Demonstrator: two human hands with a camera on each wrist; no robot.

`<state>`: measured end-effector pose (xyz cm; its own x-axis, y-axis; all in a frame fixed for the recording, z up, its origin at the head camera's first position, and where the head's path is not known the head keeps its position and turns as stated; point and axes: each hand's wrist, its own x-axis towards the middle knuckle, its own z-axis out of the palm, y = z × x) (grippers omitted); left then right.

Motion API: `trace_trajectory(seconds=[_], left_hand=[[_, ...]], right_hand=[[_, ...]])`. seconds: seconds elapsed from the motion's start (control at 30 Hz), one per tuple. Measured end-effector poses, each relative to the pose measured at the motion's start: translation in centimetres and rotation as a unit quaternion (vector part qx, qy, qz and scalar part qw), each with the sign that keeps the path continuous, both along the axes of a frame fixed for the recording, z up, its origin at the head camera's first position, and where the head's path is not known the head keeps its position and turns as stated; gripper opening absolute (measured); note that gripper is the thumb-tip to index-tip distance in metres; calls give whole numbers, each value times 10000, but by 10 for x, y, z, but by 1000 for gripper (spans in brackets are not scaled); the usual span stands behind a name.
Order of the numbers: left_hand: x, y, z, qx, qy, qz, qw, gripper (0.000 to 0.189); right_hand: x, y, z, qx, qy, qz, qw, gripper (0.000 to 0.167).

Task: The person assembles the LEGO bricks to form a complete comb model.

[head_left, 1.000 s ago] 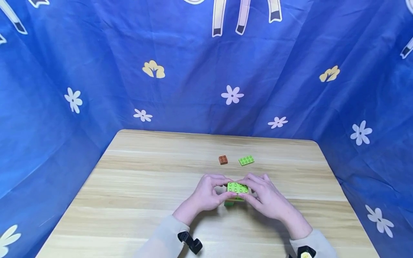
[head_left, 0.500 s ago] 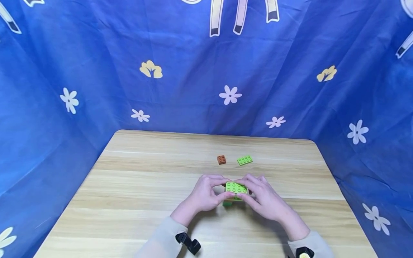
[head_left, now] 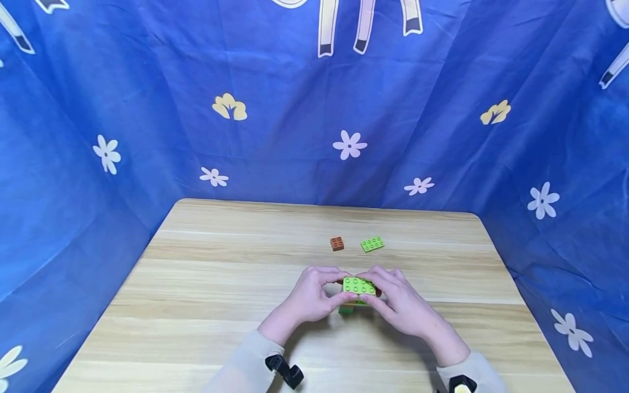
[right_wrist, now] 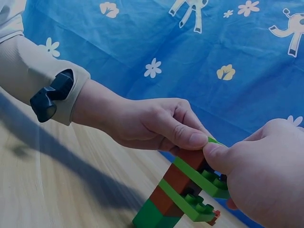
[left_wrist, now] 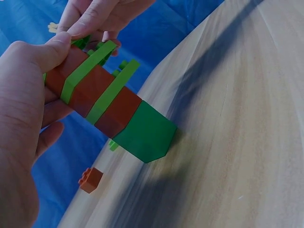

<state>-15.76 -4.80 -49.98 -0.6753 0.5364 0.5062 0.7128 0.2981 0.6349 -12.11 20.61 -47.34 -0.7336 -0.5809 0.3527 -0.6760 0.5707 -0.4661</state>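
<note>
A tower of toy building bricks stands upright on the table, with a light green plate (head_left: pixel 355 284) on top. In the left wrist view its dark green base brick (left_wrist: pixel 146 132) carries brown bricks (left_wrist: pixel 118 113) alternating with light green plates (left_wrist: pixel 112 91) that jut out to one side. My left hand (head_left: pixel 314 297) pinches the top plate and the brown brick under it from the left, thumb in front. From the right, my right hand (head_left: pixel 400 301) pinches the same top plate, its thumb close to the left one. The fingers hide part of the tower's upper end.
Beyond the tower lie a loose brown brick (head_left: pixel 337 243) and a loose light green plate (head_left: pixel 372 244). The wooden table (head_left: pixel 206 284) ends at a blue patterned curtain (head_left: pixel 295 131) at the back and sides.
The head view has shifted slightly, moving everything a little to the left. Both hands keep their hold on the tower's top, with no clear change of grip.
</note>
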Motion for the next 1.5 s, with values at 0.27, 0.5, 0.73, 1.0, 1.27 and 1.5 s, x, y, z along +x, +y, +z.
trace_trajectory(seconds=[0.27, 0.5, 0.73, 1.0, 1.27, 1.5], left_hand=[[0, 0, 0, 38, -97, -42, 9999, 39], [2, -1, -3, 298, -485, 9, 9984, 37], [0, -4, -1, 358, -755, 8, 9965, 41], [-12, -11, 5, 648, -762, -182, 9948, 36], [-33, -16, 8, 633, -1064, 206, 9921, 32], [-62, -18, -4, 385, -1317, 464, 9895, 47]], right_hand=[[0, 0, 0, -13, 21, -43, 10000, 37], [0, -2, 3, 62, -19, -62, 10000, 37], [0, -3, 2, 46, 143, -18, 9999, 39], [0, -2, 0, 74, 271, -43, 9996, 38], [2, -2, 1, 109, 218, -69, 9997, 39], [3, -2, 1, 138, 219, -70, 9996, 39]])
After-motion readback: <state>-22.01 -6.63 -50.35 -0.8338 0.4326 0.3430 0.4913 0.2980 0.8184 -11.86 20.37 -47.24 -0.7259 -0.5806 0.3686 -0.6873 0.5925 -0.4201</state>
